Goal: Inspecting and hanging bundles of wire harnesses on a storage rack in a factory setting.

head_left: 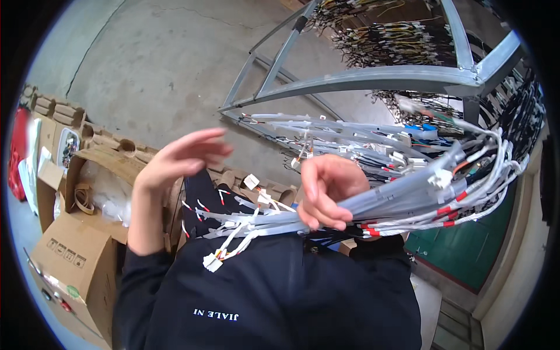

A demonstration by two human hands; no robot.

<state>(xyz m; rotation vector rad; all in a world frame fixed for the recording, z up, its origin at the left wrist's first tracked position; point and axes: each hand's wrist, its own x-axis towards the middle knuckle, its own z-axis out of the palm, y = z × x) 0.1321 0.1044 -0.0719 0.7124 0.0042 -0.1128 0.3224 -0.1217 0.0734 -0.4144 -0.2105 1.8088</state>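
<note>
A thick bundle of wire harnesses (402, 198) lies across in front of my body, with grey-white sleeves, white wires and red bands. My right hand (329, 189) is closed around its middle, fingers curled over the sleeves. White plug connectors (212, 261) dangle from the bundle's left end, where thin wire ends with red tips also fan out. At the right, the white wires bend round in a loop. My left hand (189, 157) is raised above the left end, apart from it, fingers stretched out and slightly blurred, holding nothing.
Beyond the bundle stands a grey metal frame (373, 79), with more sleeved harnesses (350, 131) lying along it. Dark wire bundles (402, 44) are piled behind. Cardboard boxes (76, 256) stand at the left, one open with clear plastic inside. A green panel (455, 251) is at the right.
</note>
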